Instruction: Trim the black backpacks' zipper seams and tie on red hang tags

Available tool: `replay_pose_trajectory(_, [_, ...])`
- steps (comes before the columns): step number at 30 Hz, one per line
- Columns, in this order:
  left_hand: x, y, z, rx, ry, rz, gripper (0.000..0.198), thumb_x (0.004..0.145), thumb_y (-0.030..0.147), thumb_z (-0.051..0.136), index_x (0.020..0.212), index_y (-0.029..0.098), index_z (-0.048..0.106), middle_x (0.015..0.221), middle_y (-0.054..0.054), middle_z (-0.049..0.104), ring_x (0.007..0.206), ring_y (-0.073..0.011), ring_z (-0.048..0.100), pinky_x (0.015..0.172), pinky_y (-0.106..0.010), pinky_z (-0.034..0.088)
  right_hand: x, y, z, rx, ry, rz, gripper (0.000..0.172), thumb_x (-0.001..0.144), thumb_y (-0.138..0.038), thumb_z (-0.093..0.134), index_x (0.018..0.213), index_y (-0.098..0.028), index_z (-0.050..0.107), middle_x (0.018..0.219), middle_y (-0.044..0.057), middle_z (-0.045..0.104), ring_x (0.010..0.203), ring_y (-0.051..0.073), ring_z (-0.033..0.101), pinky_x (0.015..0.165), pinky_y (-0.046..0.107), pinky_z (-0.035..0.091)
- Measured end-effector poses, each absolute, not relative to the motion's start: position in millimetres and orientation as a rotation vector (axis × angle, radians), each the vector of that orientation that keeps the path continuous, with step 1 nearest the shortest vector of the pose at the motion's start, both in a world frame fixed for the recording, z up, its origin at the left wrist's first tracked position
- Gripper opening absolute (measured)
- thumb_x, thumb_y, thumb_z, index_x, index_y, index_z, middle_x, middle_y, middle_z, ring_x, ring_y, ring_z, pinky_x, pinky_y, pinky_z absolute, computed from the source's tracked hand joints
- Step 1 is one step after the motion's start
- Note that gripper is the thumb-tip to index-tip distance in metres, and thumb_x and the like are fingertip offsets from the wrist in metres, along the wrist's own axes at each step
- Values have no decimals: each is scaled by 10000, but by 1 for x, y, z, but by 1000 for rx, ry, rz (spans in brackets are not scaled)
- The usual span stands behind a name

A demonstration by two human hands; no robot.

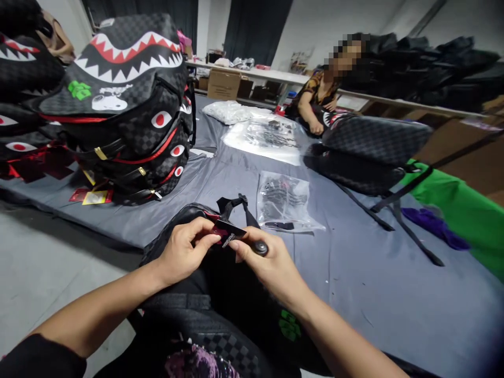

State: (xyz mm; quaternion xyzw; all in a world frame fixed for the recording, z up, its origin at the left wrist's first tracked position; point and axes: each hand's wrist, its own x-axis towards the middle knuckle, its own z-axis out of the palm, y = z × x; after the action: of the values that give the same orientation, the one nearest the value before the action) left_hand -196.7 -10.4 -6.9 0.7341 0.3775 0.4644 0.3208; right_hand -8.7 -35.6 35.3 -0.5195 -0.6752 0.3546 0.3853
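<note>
Forearms (338,325), both hands (187,252) (275,260) on a probable tag (230,228)

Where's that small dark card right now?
In the head view, the card is left of centre, held between the left hand and right hand, lower-left of the clear bag.
</note>
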Motion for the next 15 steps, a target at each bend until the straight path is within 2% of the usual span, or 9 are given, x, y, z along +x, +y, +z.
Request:
replay_pose_trajectory(3, [-214,-11,-19,1910,966,1301,70,922,234,592,968,192,625,840,7,693,707,-102,653,664,-206,511,-12,-28,28,-1293,-1855,554,185,901,-271,558,780,-165,649,656,2,641,570,117,562,542,218,406])
replay_pose_trajectory(6, [-240,-11,-37,1928,1182,1527,159,927,235,582,1080,207,619,1024,-33,691,945,-147,664,815,-259,529,-12,-19,21,-1322,-2001,188,104,890,-217,569,901,-167,659,787,45,710,658,153,634,603,242,407])
replay_pose_trajectory(8, [-257,-11,-54,1926,1426,1566,234,935,277,565,1155,205,597,1169,-73,652,1123,-199,607,888,-317,521,-14,-13,18,-1431,-2155,144,83,880,-192,582,906,-187,660,778,32,721,658,158,648,589,242,380])
replay_pose_trajectory(12, [-274,-15,-87,1965,1634,1111,499,926,403,558,1366,197,448,1372,-123,558,1271,-273,532,1020,-458,474,-31,-2,14,-1658,-2491,231,114,894,-191,565,923,-224,670,849,17,750,729,163,683,584,238,349])
replay_pose_trajectory(15, [-273,-18,-99,1957,1667,952,590,898,431,596,1407,205,401,1392,-112,559,1267,-274,552,1054,-460,461,-51,6,13,-1671,-2738,251,153,902,-188,538,944,-225,680,876,39,756,791,187,703,595,250,363])
